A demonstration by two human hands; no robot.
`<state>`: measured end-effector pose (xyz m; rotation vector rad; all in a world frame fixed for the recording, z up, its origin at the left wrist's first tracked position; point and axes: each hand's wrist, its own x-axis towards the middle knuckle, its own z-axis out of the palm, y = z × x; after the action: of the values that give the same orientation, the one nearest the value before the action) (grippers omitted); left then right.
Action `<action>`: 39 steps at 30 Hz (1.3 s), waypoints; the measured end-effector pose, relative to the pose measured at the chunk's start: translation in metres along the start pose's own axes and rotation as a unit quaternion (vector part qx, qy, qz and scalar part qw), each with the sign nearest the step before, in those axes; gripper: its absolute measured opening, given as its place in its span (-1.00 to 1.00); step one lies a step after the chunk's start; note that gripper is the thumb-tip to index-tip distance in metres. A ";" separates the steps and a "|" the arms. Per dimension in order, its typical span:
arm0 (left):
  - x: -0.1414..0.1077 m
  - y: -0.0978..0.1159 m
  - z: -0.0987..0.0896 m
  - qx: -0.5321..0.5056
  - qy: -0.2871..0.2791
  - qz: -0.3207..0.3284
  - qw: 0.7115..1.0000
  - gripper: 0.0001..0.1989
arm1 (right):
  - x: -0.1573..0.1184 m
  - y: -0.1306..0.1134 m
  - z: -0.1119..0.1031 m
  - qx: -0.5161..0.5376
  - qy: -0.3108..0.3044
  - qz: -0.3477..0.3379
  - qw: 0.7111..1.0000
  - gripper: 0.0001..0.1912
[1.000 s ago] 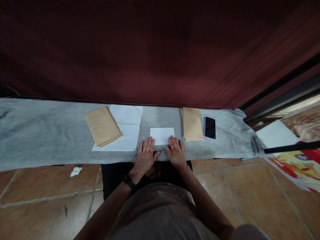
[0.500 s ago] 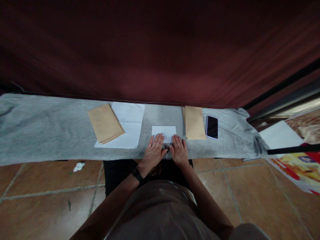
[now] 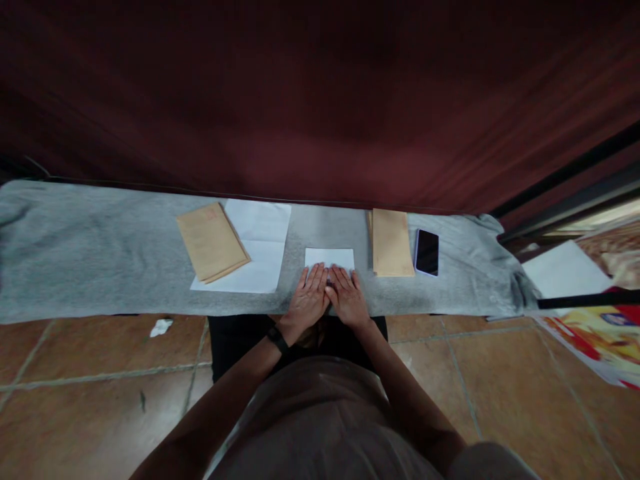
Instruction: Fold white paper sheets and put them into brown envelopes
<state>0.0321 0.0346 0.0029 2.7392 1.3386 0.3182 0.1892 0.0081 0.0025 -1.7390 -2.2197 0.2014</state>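
Observation:
A small white rectangle of folded paper (image 3: 330,257) lies on the grey cloth in front of me. My left hand (image 3: 309,297) rests flat on its near left part, fingers stretched out. Beside it, my right hand (image 3: 347,297) lies flat on the near right part, and the two hands touch at the thumbs. Both hands cover the paper's near edge. To the left, a stack of brown envelopes (image 3: 213,241) overlaps larger white sheets (image 3: 264,247) with a crease across them. Another pile of brown envelopes (image 3: 391,243) is at the right.
A phone (image 3: 427,253) with a dark screen lies right of the envelopes. The grey cloth (image 3: 100,253) covers a narrow table against a dark red curtain (image 3: 320,160). A dark bar (image 3: 590,300) and a colourful printed bag (image 3: 605,340) are at the far right.
My right hand has slid left across the paper until it meets my left hand. The left hand has hardly moved. The view has shifted slightly.

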 end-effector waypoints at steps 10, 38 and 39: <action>-0.005 -0.014 -0.006 -0.013 0.041 -0.057 0.997 -0.39 | -0.008 0.012 0.001 -0.021 0.047 0.046 0.998 -0.43; 0.017 0.010 0.001 -0.013 0.005 -0.005 1.000 -0.39 | 0.018 0.004 -0.013 0.010 0.008 -0.004 1.000 -0.47; 0.017 0.009 0.001 -0.008 0.002 -0.007 1.000 -0.40 | 0.020 0.003 -0.013 0.010 0.005 -0.006 1.000 -0.47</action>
<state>0.0497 0.0424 0.0055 2.7158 1.3496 0.3327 0.1923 0.0273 0.0168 -1.7123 -2.2117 0.2112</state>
